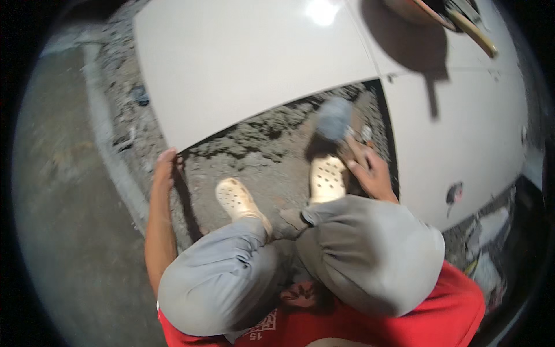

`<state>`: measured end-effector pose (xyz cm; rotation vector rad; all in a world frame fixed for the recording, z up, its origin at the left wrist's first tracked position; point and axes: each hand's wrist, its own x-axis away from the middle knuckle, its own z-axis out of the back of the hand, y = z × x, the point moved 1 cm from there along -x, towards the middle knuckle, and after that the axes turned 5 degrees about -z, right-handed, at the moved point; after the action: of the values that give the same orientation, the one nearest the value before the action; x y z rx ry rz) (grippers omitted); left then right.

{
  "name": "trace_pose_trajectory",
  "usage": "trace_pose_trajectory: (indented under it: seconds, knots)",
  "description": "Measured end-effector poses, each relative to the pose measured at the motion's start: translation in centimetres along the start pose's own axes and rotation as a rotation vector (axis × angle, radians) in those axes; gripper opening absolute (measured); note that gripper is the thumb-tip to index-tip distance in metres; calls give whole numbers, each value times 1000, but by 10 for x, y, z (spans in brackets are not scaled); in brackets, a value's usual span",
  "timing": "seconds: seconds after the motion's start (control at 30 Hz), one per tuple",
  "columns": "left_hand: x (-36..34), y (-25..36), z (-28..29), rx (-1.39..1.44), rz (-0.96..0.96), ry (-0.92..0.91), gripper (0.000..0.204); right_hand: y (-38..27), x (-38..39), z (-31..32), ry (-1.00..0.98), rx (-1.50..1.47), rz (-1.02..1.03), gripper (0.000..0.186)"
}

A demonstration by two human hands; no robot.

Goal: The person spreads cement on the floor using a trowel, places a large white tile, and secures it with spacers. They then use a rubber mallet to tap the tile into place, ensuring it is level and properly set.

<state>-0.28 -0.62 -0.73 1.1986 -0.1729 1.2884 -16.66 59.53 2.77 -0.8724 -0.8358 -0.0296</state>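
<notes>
My right hand (376, 173) is closed round the short handle of a mallet (334, 118), whose greyish head is smeared by motion. The head is over the rough mortar bed, just off the near edge of a large white floor tile (248, 63). At that tile's near left corner, my left hand (166, 165) has its fingers closed on the edge. A dark gap runs along the tile's near side. Between my hands, my feet in cream clogs stand on the grey mortar (272, 173).
More white tiles (462, 133) lie to the right, with a small dark object (455, 194) on one. A round pan-like container (425, 11) with a wooden handle stands at far right. Rubble (124, 98) and bare concrete floor (75, 202) lie left. Bags (488, 272) sit at lower right.
</notes>
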Motion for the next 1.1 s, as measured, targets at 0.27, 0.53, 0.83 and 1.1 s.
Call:
trace_pose_trajectory:
  seconds: [0.27, 0.53, 0.83, 1.1]
  knots:
    - [35, 11, -13, 84, -86, 82, 21, 47, -15, -17, 93, -176, 73, 40]
    - [79, 25, 34, -633, -538, 111, 49, 59, 12, -29, 205, 99, -392, 57]
    - [26, -5, 76, -269, -85, -40, 48, 73, 69, -60, 419, 42, -130, 40]
    - [-15, -10, 55, -91, -50, -135, 28, 119, 165, -104, 606, 66, -295, 34]
